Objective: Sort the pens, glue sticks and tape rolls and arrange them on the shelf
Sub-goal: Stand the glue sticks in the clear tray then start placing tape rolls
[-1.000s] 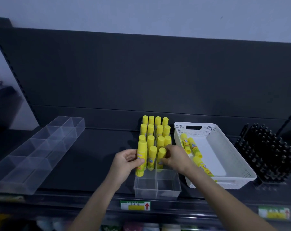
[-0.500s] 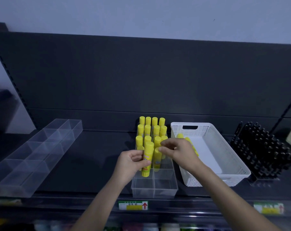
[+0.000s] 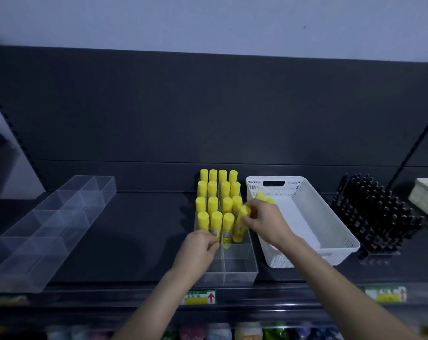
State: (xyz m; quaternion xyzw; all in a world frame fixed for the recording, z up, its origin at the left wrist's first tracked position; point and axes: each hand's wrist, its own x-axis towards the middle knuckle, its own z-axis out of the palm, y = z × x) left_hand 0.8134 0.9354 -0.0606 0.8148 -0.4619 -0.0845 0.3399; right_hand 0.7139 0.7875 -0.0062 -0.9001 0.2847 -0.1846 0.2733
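Observation:
Several yellow glue sticks stand upright in rows inside a clear divided box at the middle of the dark shelf. My right hand pinches one tilted glue stick at the right end of the front row, over the box. My left hand rests at the box's left wall with its fingertips curled against the base of an upright stick in the front row. Two more glue sticks lie in the white basket, mostly hidden behind my right hand.
An empty clear divided tray lies at the left. A black rack full of dark pens stands to the right of the basket, with a beige basket at the far right edge. Price tags line the shelf's front edge.
The stick my left hand held now stands upright in the front row. My right hand has brought another stick over from the basket side to the front row's right end.

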